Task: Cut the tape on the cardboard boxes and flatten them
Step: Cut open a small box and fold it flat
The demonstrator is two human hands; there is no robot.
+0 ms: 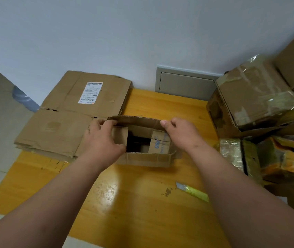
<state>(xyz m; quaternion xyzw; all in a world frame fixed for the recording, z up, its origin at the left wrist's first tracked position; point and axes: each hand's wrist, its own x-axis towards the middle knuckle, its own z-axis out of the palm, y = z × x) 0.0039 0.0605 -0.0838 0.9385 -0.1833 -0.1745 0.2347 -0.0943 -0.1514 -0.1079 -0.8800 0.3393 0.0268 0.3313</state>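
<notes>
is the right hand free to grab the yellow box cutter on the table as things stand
Probably not straight away: the right hand grips the small open cardboard box. The yellow box cutter lies unobstructed on the yellow wooden table, beside that forearm.

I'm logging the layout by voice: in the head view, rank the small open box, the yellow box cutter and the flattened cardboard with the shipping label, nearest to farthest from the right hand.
1. Small open box: the right hand grips its far flap.
2. Yellow box cutter: on the table, nearer the person.
3. Flattened cardboard: far left, beyond the left hand.
</notes>
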